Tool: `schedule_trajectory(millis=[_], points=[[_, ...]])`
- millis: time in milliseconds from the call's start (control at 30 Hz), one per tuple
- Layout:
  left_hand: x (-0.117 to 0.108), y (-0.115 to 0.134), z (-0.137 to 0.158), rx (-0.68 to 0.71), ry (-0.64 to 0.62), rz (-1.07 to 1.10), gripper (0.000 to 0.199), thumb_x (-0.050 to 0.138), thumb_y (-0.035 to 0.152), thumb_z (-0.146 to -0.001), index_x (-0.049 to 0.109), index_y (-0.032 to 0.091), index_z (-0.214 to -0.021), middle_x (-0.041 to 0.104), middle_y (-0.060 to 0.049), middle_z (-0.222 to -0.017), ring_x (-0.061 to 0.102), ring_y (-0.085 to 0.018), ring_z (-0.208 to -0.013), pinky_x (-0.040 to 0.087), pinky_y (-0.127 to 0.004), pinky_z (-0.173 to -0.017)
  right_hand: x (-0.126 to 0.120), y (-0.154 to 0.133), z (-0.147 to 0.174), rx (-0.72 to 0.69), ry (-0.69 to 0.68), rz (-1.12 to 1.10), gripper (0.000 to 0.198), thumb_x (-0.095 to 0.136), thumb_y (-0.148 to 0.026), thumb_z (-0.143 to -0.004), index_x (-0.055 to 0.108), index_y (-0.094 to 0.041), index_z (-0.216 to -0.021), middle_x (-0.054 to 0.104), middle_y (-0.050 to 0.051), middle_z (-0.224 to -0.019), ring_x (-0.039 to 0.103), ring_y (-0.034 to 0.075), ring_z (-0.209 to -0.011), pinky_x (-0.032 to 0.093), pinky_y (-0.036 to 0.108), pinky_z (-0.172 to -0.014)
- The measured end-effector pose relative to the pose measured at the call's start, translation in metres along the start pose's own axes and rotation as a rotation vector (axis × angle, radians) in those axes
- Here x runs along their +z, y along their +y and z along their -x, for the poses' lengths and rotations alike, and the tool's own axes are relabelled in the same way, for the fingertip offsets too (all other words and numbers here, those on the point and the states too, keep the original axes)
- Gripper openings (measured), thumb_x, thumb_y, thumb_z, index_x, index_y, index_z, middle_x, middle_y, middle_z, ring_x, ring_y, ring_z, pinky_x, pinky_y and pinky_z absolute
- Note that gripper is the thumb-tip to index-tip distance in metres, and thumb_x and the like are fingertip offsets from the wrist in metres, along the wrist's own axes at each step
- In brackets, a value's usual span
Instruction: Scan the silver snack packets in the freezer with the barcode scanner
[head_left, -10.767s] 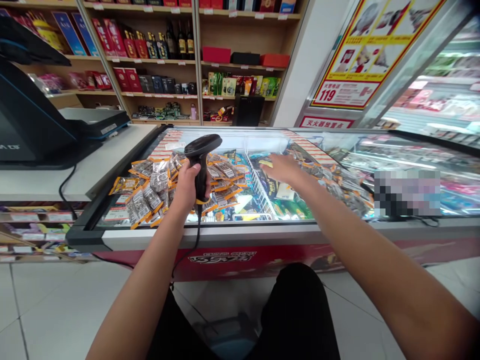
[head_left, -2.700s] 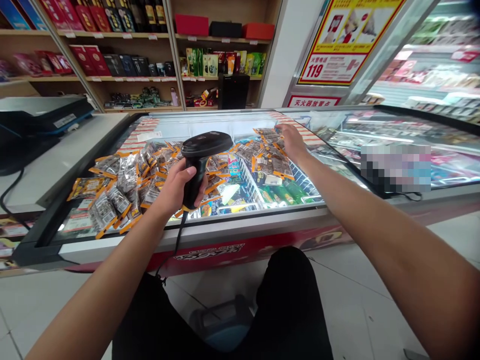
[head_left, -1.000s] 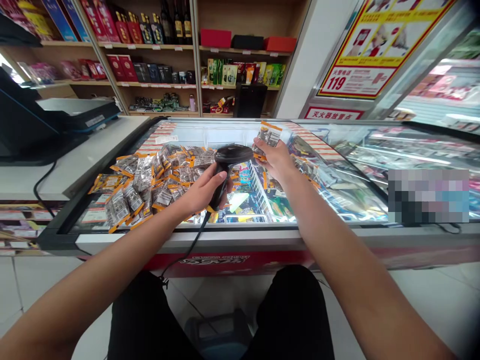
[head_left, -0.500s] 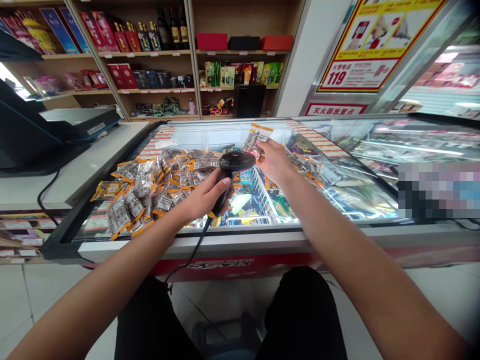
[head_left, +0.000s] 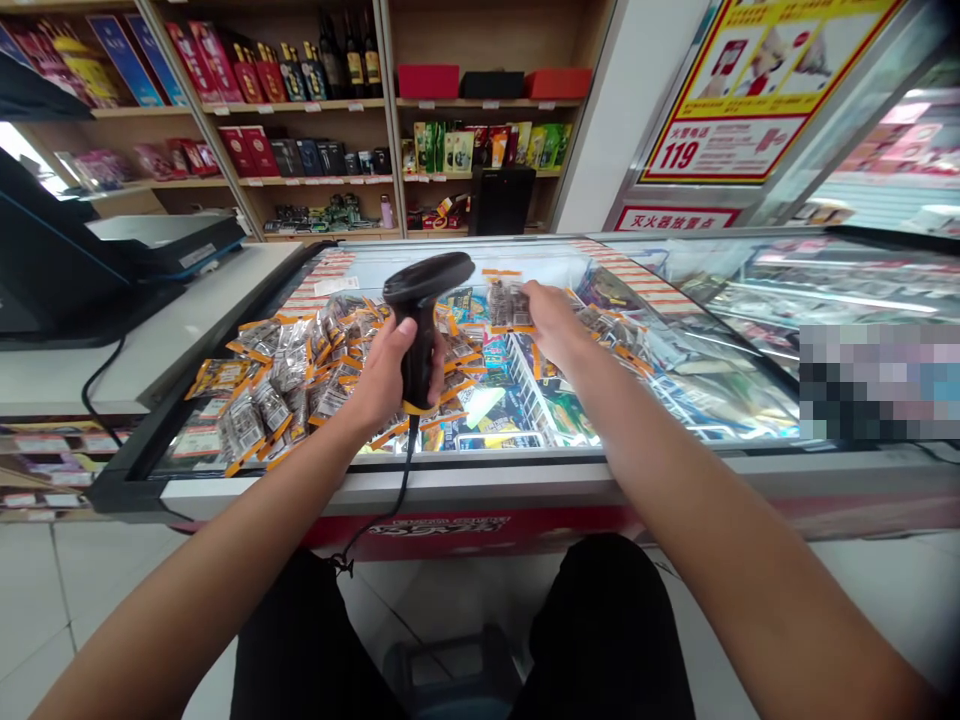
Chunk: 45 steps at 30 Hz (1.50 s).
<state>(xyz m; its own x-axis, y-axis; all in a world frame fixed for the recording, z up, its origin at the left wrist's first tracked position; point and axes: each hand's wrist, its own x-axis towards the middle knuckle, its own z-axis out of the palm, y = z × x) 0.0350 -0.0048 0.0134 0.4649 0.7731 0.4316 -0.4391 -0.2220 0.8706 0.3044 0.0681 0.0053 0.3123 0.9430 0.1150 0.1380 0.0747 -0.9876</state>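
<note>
My left hand [head_left: 394,370] is wrapped round the handle of a black barcode scanner [head_left: 424,285], whose head tilts up to the right. Its cable hangs down over the freezer's front edge. In my right hand [head_left: 553,315] is a small snack packet [head_left: 509,303] with orange edges and dark contents, held by its right side above the glass. Many similar packets [head_left: 289,370] lie heaped on the glass to the left, partly behind my left hand. A smaller group of packets [head_left: 619,335] lies on the right, partly hidden by my right hand and forearm.
The glass-topped chest freezer [head_left: 480,470] spans the front, with wire baskets and bagged goods under the glass. On the left stands a counter [head_left: 67,380] with a dark machine [head_left: 60,260]. Shelves [head_left: 315,108] with bottles and boxes line the back.
My left hand has moved left with the scanner, turning and raising its head away from the packet. My right hand has shifted slightly, and its packet hangs lower and more upright.
</note>
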Motion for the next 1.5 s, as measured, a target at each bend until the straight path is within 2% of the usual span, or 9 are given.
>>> schedule_trajectory(millis=[200,300,400,500,833,1033,1133,1267,1500], points=[[0.000,0.004,-0.002,-0.011,0.128,-0.032,0.064,0.075,0.083,-0.092,0.053,0.024,-0.097,0.060,0.008,-0.071,0.053,-0.008,-0.038,0.037,-0.025,-0.039,-0.011,-0.011,0.006,-0.042,-0.042,0.216,0.025,0.069,-0.027,-0.107,0.078,-0.019,-0.130,0.086,0.013,-0.137,0.078,0.026,-0.135,0.058,0.042,-0.120],[0.001,0.004,-0.002,-0.019,0.122,-0.049,0.063,0.074,0.083,-0.092,0.053,0.024,-0.096,0.060,0.008,-0.071,0.052,-0.009,-0.037,0.039,-0.025,-0.039,-0.037,-0.012,0.000,-0.139,0.092,0.676,0.046,0.062,-0.025,-0.112,0.075,-0.014,-0.154,0.074,0.019,-0.160,0.064,0.034,-0.158,0.045,0.049,-0.135],[0.001,0.005,-0.002,-0.029,0.121,-0.060,0.063,0.074,0.083,-0.092,0.052,0.024,-0.097,0.060,0.008,-0.071,0.053,-0.009,-0.038,0.040,-0.024,-0.040,-0.062,-0.003,-0.010,-0.005,0.130,1.159,0.057,0.063,-0.034,-0.113,0.070,-0.007,-0.162,0.071,0.029,-0.161,0.062,0.047,-0.156,0.045,0.060,-0.133],[0.002,0.005,-0.001,-0.037,0.109,-0.069,0.063,0.074,0.084,-0.092,0.051,0.025,-0.099,0.060,0.009,-0.070,0.053,-0.009,-0.038,0.040,-0.024,-0.040,-0.073,0.009,-0.019,0.075,0.015,1.320,0.065,0.060,-0.045,-0.114,0.066,-0.011,-0.168,0.067,0.029,-0.165,0.062,0.049,-0.154,0.048,0.062,-0.128],[0.002,0.003,0.000,-0.068,0.104,-0.085,0.065,0.077,0.085,-0.089,0.052,0.025,-0.100,0.062,0.006,-0.072,0.054,-0.011,-0.039,0.035,-0.025,-0.038,-0.049,-0.003,-0.017,-0.064,-0.045,1.274,0.049,0.059,-0.058,-0.114,0.075,-0.020,-0.140,0.081,0.021,-0.137,0.070,0.043,-0.132,0.056,0.052,-0.110],[0.003,0.002,0.000,-0.095,0.093,-0.054,0.066,0.079,0.084,-0.088,0.053,0.026,-0.105,0.063,0.006,-0.072,0.053,-0.011,-0.039,0.038,-0.026,-0.040,-0.029,-0.009,-0.009,0.064,0.093,1.340,0.078,0.065,-0.071,-0.110,0.069,-0.007,-0.153,0.068,0.036,-0.156,0.059,0.052,-0.153,0.051,0.062,-0.121],[0.003,0.002,0.000,-0.097,0.082,-0.058,0.067,0.080,0.084,-0.088,0.052,0.026,-0.105,0.063,0.006,-0.072,0.055,-0.012,-0.040,0.040,-0.026,-0.040,-0.026,-0.008,-0.010,0.080,0.044,1.361,0.076,0.074,-0.055,-0.108,0.062,-0.003,-0.162,0.068,0.035,-0.158,0.057,0.050,-0.158,0.047,0.059,-0.128],[0.004,0.004,0.000,-0.089,0.061,-0.056,0.066,0.080,0.084,-0.089,0.052,0.026,-0.104,0.063,0.006,-0.071,0.059,-0.013,-0.041,0.041,-0.026,-0.041,-0.030,-0.006,-0.012,-0.047,-0.017,1.370,0.064,0.065,-0.028,-0.108,0.061,-0.019,-0.171,0.062,0.021,-0.171,0.047,0.046,-0.166,0.029,0.065,-0.139],[0.006,0.006,0.001,-0.116,0.048,-0.086,0.066,0.077,0.086,-0.089,0.050,0.026,-0.099,0.063,0.005,-0.069,0.060,-0.014,-0.041,0.042,-0.029,-0.042,-0.028,-0.002,-0.012,-0.032,0.005,1.309,0.065,0.065,-0.065,-0.111,0.073,-0.025,-0.163,0.058,0.027,-0.168,0.044,0.053,-0.163,0.031,0.073,-0.132]])
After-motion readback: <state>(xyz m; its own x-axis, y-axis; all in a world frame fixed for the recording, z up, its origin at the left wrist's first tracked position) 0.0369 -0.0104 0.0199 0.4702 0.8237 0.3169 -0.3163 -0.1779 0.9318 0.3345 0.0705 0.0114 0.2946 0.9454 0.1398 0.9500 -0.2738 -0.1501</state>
